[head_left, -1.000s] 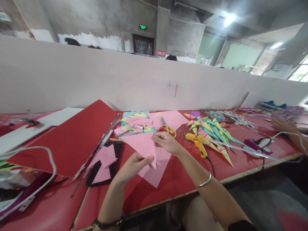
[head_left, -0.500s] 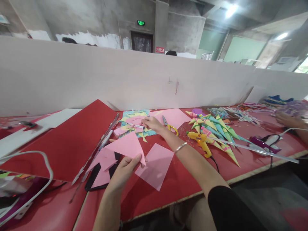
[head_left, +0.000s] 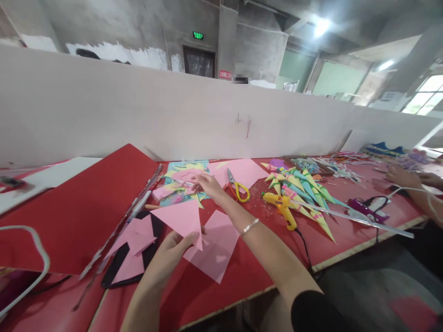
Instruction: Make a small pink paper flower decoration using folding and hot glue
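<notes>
Left hand (head_left: 176, 246) pinching pink paper triangle (head_left: 182, 221) near lower corner; triangle raised above worktop (head_left: 194, 299), partly overlapping pink paper square (head_left: 217, 246) in view. Right hand (head_left: 207, 184) at paper scraps (head_left: 183, 175), fingers curled; cannot tell whether gripping anything. Scissors (head_left: 236, 184) just beside, glue gun (head_left: 282, 203) farther right. Step in hand, seemingly: 1 hand steadying triangle, other reaching among scraps. Next move calls for light pinch, no creasing, fingers clear of blades.

Pink paper triangle (head_left: 183, 219) (plain, sharp-cornered): raised above red table (head_left: 249, 276), one tip nearward.
</notes>
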{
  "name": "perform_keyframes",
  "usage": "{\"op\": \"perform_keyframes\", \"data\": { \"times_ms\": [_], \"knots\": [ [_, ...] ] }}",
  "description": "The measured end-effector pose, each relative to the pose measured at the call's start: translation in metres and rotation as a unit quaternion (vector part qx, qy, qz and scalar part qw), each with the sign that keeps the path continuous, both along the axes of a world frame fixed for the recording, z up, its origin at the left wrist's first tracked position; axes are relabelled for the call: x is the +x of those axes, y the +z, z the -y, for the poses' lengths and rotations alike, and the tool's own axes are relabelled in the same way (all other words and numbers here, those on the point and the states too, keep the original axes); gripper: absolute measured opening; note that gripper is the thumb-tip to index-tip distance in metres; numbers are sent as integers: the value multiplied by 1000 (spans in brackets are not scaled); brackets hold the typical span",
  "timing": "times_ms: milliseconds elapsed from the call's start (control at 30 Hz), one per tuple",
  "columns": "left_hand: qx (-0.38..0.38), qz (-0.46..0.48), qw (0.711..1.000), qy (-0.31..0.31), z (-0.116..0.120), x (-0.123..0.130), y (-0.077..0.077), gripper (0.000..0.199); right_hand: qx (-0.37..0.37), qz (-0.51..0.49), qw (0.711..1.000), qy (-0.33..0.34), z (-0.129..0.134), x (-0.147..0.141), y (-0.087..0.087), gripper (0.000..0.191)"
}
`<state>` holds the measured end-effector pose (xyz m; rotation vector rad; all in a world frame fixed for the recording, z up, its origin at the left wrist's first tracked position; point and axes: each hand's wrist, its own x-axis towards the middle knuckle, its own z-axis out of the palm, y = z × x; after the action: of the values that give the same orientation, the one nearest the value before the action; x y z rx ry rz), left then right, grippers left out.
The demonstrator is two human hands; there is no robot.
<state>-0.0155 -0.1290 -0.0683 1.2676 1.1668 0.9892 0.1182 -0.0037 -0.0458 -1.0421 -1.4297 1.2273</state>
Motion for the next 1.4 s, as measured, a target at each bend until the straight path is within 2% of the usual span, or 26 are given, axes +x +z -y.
{"op": "perform_keyframes", "data": {
  "times_ms": [67, 200, 267, 400, 433, 533, 600, 667, 733, 900, 1033, 1267, 1400],
  "knots": [
    [2, 14, 999, -28, 0, 2, 3, 27, -3, -9, 1000, 24, 29, 12, -2, 26],
    [38, -17, 999, -32, -1, 6, 9, 26, 1, -12, 999, 38, 85, 36, -9, 20],
    [72, -53, 995, -53, -2, 6, 10, 25, 13, -11, 1000, 25, 103, 41, -11, 23],
    [102, -123, 982, -96, 2, 6, 7, 24, 35, 31, 999, -27, 123, 39, -13, 6],
    [106, -142, 980, -92, 4, 6, 6, 31, 36, 43, 997, -45, 126, 38, -15, 10],
    [125, -214, 966, -73, 9, 9, 4, 70, 67, 121, 984, -109, 135, 33, -20, 19],
    [140, -247, 956, -77, 10, 14, 4, 81, 98, 183, 966, -152, 140, 29, -22, 18],
    [156, -257, 950, -88, 11, 18, 4, 77, 109, 207, 957, -169, 144, 27, -23, 15],
    [174, -250, 947, -99, 10, 21, 3, 70, 104, 196, 961, -165, 148, 26, -23, 16],
    [188, -231, 945, -133, 12, 22, 2, 62, 104, 103, 985, -95, 152, 29, -22, 22],
    [164, -246, 943, -150, 16, 18, 3, 54, 99, 33, 993, -46, 153, 33, -24, 27],
    [155, -276, 937, -149, 13, 15, -1, 50, 84, 10, 995, 53, 153, 40, -26, 48],
    [149, -267, 941, -145, 14, 18, -3, 59, 84, 17, 996, 38, 151, 41, -27, 43]
  ]
}}
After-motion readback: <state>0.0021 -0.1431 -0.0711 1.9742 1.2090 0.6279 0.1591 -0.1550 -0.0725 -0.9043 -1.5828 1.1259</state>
